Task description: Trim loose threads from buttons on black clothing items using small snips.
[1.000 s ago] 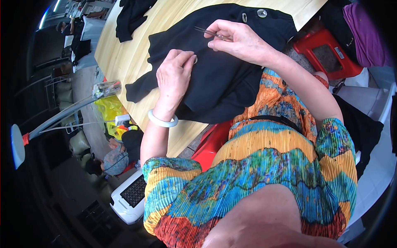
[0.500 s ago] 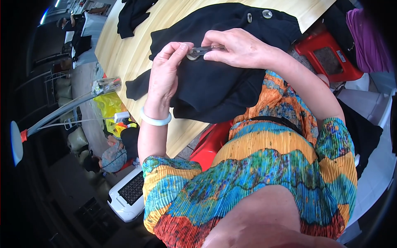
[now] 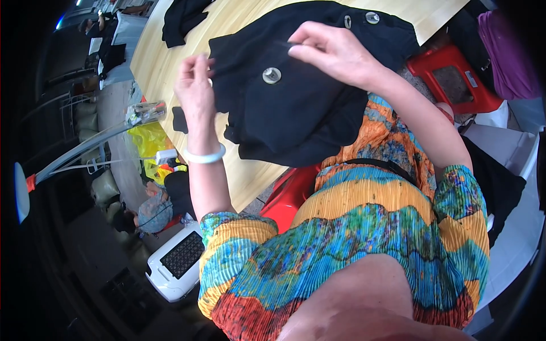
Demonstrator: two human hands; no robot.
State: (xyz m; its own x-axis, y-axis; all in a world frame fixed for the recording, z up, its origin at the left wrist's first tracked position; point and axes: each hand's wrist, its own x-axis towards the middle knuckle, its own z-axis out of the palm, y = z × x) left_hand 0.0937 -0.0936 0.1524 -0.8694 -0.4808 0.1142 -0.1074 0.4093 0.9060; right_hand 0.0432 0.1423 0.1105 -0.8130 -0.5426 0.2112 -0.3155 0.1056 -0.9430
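A black garment (image 3: 250, 116) lies spread over the wooden table in front of me. One round pale button (image 3: 272, 75) sits on its middle, between my hands and touched by neither. Two more buttons are near the garment's far right edge: one seen edge-on (image 3: 348, 21) and one face up (image 3: 372, 18). My left hand (image 3: 195, 85), a pale bangle on its wrist, is raised by the garment's left edge, fingers drawn together; anything in them is too small to make out. Above the cloth, my right hand (image 3: 330, 51) is closed on thread snips, of which only a blurred dark sliver (image 3: 282, 44) shows.
Another black cloth piece (image 3: 183, 21) lies on the table (image 3: 234, 17) at the far left. A lamp arm (image 3: 85, 149) and a clear container (image 3: 146, 112) flank the left edge. A red stool (image 3: 455, 79) stands at right. Another person (image 3: 156, 213) is low at left.
My left hand has let go of the button and moved left. My right hand has lifted up and right, drawing the snips away from the button, which now shows fully.
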